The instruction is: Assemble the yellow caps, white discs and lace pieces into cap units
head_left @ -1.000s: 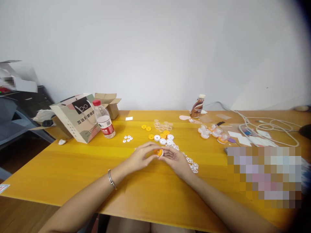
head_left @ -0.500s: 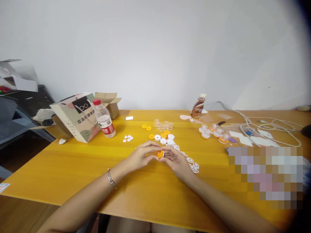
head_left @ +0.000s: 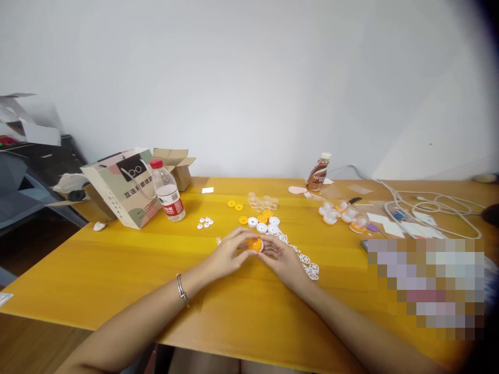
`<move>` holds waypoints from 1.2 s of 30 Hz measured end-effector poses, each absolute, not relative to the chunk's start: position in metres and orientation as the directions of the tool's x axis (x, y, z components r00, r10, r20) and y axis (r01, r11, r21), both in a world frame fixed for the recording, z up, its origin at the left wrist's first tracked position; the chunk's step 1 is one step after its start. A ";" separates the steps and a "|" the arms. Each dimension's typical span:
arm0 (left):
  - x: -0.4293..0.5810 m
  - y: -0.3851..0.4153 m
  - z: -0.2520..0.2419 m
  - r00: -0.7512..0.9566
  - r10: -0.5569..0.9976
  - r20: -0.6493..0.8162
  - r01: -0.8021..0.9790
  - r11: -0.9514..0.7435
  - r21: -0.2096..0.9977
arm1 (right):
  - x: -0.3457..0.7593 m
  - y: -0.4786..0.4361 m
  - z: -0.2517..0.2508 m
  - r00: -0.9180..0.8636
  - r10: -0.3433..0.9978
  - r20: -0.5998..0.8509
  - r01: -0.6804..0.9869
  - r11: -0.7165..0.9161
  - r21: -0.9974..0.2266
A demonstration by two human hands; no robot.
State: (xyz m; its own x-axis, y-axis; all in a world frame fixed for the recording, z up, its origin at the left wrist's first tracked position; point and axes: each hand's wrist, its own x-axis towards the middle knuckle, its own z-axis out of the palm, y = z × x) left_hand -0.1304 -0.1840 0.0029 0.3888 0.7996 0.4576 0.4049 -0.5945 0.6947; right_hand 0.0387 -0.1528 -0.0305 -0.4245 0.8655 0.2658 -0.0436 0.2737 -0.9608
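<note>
Two hands meet mid-frame: left hand [head_left: 226,255] and right hand [head_left: 284,258] pinch one small round orange plastic piece [head_left: 255,243] above the yellow wooden table [head_left: 117,270]. Looks light, rigid, slippery; grip its rim, not faces.

Plain white wall [head_left: 249,78] from ten to two o'clock, evenly and softly lit. Yellow-orange wooden surface [head_left: 117,280] across the lower half, grain running side to side. Dark grey furniture [head_left: 23,192] at nine o'clock, kind unclear. Brown wooden floor [head_left: 31,348] at seven o'clock.
</note>
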 end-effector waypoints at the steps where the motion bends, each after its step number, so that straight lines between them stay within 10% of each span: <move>1: -0.132 -0.183 0.005 0.399 0.794 0.458 0.405 -0.601 0.689 | 0.039 -0.152 -0.031 -0.430 0.870 0.239 -0.048 0.243 -0.969; 6: -0.146 -0.179 0.020 0.421 0.789 0.449 0.487 -0.613 0.622 | 0.041 -0.147 -0.029 -0.418 0.898 0.139 -0.045 0.132 -0.990; 14: -0.158 -0.178 0.015 0.723 0.690 0.032 0.603 -0.653 0.458 | 0.042 -0.147 -0.027 -0.462 0.880 0.108 -0.050 0.095 -0.994; 22: -0.153 -0.174 0.016 0.580 0.703 0.412 0.637 -0.706 0.309 | 0.042 -0.149 -0.028 -0.562 0.825 0.061 -0.022 0.059 -0.998; 36: -0.161 -0.174 0.010 0.771 0.529 0.354 0.553 -0.832 0.039 | 0.044 -0.156 -0.017 -0.665 0.747 -0.001 -0.039 -0.036 -0.999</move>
